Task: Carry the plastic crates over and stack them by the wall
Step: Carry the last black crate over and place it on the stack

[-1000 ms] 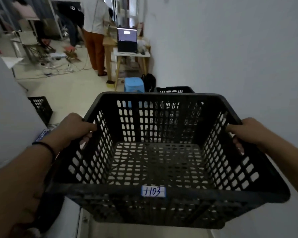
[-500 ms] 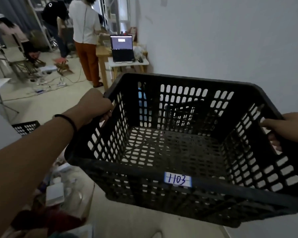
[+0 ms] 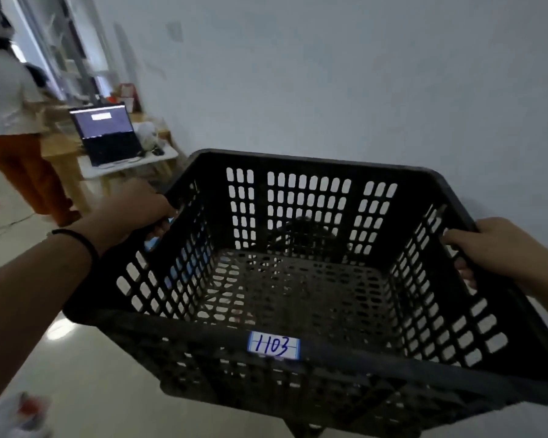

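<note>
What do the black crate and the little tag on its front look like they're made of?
Crate: likely molded plastic, matte black, with uniform slotted walls and a thick rim. Tag: probably a paper sticker, white with blue lines and handwritten 1103.

Black plastic crate (image 3: pixel 301 298), labelled 1103 (image 3: pixel 273 345), gripped at both side rims. Left hand (image 3: pixel 140 207), right hand (image 3: pixel 491 245). White wall (image 3: pixel 329 74) just beyond.

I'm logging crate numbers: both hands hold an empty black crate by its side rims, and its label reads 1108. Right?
Not quite. The head view shows the label reading 1103, not 1108. The rest holds: left hand and right hand grip the side rims of the empty black crate.
</note>
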